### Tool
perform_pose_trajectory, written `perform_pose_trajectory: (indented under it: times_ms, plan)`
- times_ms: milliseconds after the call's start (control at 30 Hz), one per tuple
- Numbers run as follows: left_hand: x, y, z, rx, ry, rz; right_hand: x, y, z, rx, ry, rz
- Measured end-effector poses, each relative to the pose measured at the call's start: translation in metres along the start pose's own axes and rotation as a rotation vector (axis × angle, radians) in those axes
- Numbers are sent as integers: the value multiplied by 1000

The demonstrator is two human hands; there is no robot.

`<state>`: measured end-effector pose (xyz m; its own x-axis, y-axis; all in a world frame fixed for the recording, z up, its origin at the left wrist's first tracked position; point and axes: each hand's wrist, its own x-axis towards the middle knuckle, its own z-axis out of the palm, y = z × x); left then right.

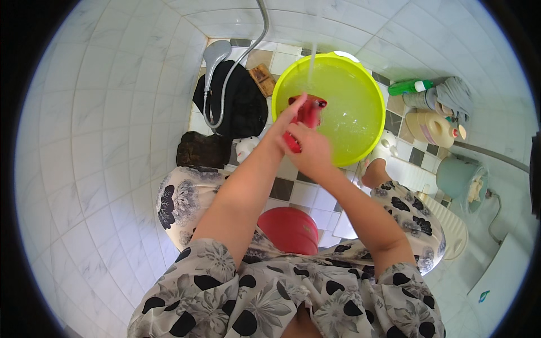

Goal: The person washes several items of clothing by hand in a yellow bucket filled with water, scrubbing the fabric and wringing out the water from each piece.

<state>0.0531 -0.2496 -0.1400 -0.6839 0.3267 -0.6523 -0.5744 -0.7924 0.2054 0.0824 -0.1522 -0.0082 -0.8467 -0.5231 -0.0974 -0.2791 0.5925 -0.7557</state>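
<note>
Over the near left part of a yellow-green plastic basin [277,93], my left hand [289,118] holds a wet red item [310,113], its kind unclear through blur. My right hand [312,152] is closed around a smaller red object [291,142] with pale specks, possibly a scrubbing brush. That hand crosses close against my left wrist. Cloudy water [351,114] fills much of the basin, and a thin stream [312,63] pours in from above. My fingers partly hide both red things.
A shower head [216,53] with its hose rests on black cloth [243,105] at left, near a brown block [262,80] and dark bundle [202,150]. At right are a green bottle [408,87], beige jug [429,126] and lined bin [454,175]. A red stool-like object [289,230] is beneath me.
</note>
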Motion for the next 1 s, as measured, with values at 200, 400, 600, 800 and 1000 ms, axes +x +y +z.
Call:
perform_pose_trajectory:
  times_ms: [200,400,600,800,1000]
  plan:
    - [11,-25,-12,-141,-70,1,37,35,24,-43,216,337]
    - [6,-40,10,-188,270,41,56,154,31,-126,227,766]
    - [5,-20,5,101,454,-198,13,242,44,610,308,962]
    - [26,-2,-52,-108,-374,-237,16,74,63,318,151,352]
    - [-9,-30,-5,-135,180,-15,21,39,47,13,230,398]
